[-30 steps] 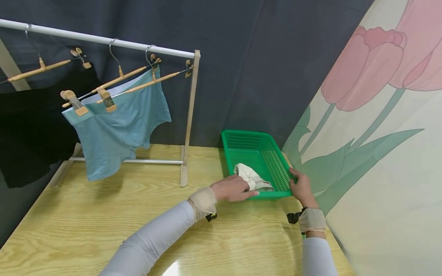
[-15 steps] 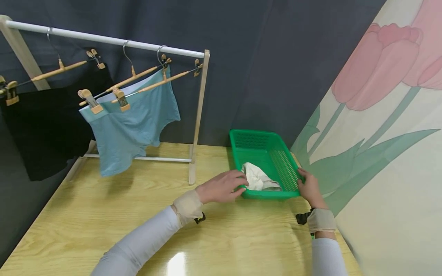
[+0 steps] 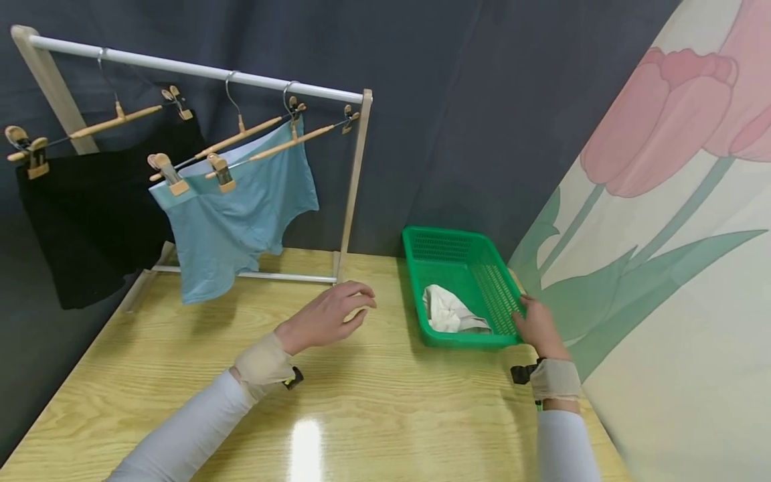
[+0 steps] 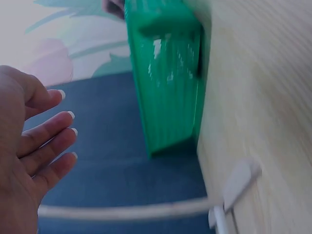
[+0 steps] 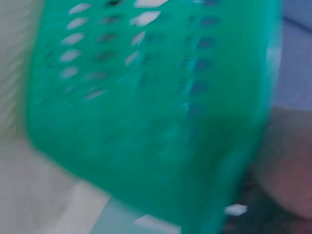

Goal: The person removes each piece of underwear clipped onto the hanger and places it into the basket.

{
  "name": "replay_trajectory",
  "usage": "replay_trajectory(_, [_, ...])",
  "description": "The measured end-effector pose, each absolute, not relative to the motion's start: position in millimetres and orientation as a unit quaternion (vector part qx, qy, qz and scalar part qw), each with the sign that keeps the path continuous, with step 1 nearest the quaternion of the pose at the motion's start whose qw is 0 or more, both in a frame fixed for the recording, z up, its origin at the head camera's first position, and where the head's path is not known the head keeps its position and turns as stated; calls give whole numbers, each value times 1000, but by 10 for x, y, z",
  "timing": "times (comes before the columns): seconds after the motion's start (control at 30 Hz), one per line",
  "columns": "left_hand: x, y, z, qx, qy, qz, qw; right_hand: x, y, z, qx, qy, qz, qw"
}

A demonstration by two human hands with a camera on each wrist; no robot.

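A green plastic basket (image 3: 467, 338) with slotted sides stands on the table, and a crumpled cream-white cloth item (image 3: 447, 311) lies in its near left part. My right hand (image 3: 540, 329) grips the basket's rim at the near right corner; the right wrist view is blurred and mostly filled by the basket wall (image 5: 146, 122). My left hand (image 3: 328, 314) hangs in the air between the rack and the basket, its fingers loosely bent with nothing in them. In the left wrist view its fingers (image 4: 48, 141) show apart from the basket.
At the left stands a clothes rack (image 3: 199, 69) with wooden clip hangers. Light blue shorts (image 3: 241, 221) and a black garment (image 3: 99, 214) hang from it. A dark curtain (image 3: 434, 120) backs the wooden table (image 3: 373, 415); a tulip-painted wall (image 3: 680, 301) borders the right.
My left hand has come off the cloth item and basket edge and moved left, away from the basket. The right hand stays on the basket's rim. The head view has shifted slightly.
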State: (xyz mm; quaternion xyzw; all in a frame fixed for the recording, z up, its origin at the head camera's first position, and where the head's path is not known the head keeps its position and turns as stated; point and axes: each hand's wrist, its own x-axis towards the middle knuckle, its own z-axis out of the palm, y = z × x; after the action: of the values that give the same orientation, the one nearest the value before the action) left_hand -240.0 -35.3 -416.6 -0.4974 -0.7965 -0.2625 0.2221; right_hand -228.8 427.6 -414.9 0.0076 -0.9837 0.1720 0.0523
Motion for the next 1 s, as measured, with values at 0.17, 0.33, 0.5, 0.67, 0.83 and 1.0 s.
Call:
replay_trajectory(0.17, [-2370,-768,-4088,-449,-808,-300,236,-2355,4021,-3962,-10,-996,82,-41])
replay_trajectory(0.33, [-2340,-1172,-4011,-401,-800,-342,286,-2409,3700,-3798,5,-995,63,-73])
replay_trajectory(0.5, [-2250,-1514,-3805,-362,-778,-355,372,-2447,3244,-3595,42,-993,68,-91])
replay_trajectory(0.67, [-2094,-1761,-3445,-295,-734,-391,470,-2513,2737,-3416,104,-984,124,-72])
replay_trajectory(0.83, [-2046,-1996,-3086,-158,-717,-420,534,-2726,2226,-3374,184,-947,262,29])
replay_trajectory(1.0, [-2135,-2182,-2837,-61,-748,-431,502,-3013,1787,-3473,225,-909,336,101])
